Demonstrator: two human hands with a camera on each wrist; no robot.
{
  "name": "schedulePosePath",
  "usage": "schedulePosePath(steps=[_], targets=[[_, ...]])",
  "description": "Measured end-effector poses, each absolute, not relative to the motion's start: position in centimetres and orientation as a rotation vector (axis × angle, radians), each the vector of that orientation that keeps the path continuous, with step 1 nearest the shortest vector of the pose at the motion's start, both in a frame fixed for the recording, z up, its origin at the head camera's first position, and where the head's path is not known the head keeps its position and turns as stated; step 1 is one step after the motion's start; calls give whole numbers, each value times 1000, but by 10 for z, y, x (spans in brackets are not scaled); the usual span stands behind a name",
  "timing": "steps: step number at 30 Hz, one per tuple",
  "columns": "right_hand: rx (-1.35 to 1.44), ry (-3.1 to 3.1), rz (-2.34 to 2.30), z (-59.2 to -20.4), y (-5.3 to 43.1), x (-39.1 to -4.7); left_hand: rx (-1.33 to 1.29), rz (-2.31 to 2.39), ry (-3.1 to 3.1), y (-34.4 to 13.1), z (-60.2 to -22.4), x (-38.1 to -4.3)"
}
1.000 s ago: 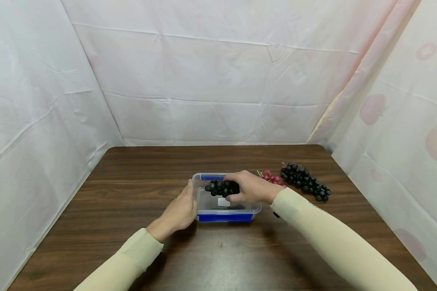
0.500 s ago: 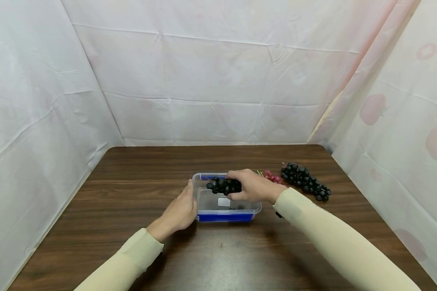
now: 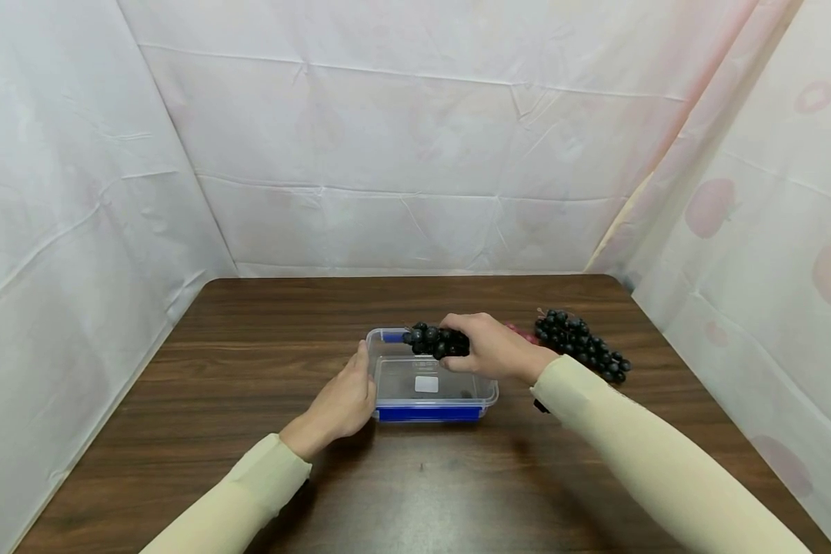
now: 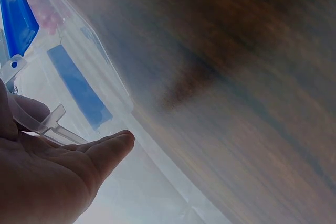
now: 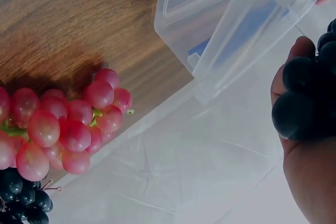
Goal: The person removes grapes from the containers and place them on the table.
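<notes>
A bunch of black grapes is in my right hand, gripped between thumb and fingers over the right back part of a clear plastic container. The container has blue latches and a small white label shows in it. In the right wrist view, large dark grapes lie against the palm. My left hand rests along the container's left wall with straight fingers. In the left wrist view, a clear flap runs beside that hand's fingers.
Right of the container lie a bunch of red grapes, mostly hidden by the right hand in the head view, and another black bunch. The brown wooden table is enclosed by pale sheets at the back and sides.
My right hand has risen and moved back and to the right, carrying the black grapes with it. More of the container's inside shows. The left hand and the container have stayed put.
</notes>
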State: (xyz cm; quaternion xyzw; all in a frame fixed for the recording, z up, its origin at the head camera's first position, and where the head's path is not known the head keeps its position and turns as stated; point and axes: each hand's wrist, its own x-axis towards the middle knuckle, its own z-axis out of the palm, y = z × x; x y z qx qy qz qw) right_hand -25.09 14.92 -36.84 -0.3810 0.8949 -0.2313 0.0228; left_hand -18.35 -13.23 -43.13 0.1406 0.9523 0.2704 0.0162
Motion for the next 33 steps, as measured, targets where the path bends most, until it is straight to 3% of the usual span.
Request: schedulePosePath(steps=[33], targets=[[-982, 2886, -735, -356, 175, -243, 446, 843, 2956, -133, -429, -183]])
